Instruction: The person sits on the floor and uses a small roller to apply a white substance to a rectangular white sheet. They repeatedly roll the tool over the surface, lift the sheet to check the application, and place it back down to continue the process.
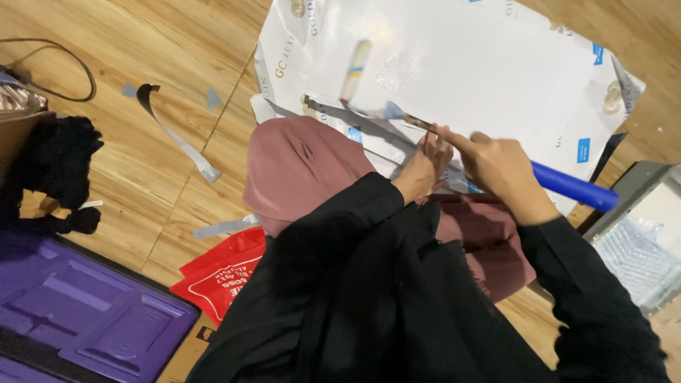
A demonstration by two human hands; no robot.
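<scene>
Near the picture's centre, toward 1 o'clock, your right hand [505, 170] grips a blue-handled tool [572, 186], its tip on the white printed sheet [454, 64]; your left hand [424, 170] presses flat beside it. Next, I judge, steady pressure along the sheet. Wooden floor [142, 149] around; purple tray [92, 319] at 8 o'clock.

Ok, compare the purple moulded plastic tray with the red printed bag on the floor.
The purple moulded plastic tray is rigid, with raised rectangular panels; the red printed bag is soft and creased. The tray is plain, the bag carries white print. The tray looks larger; the bag is partly hidden under a black sleeve. Both lie on the wooden floor.
</scene>
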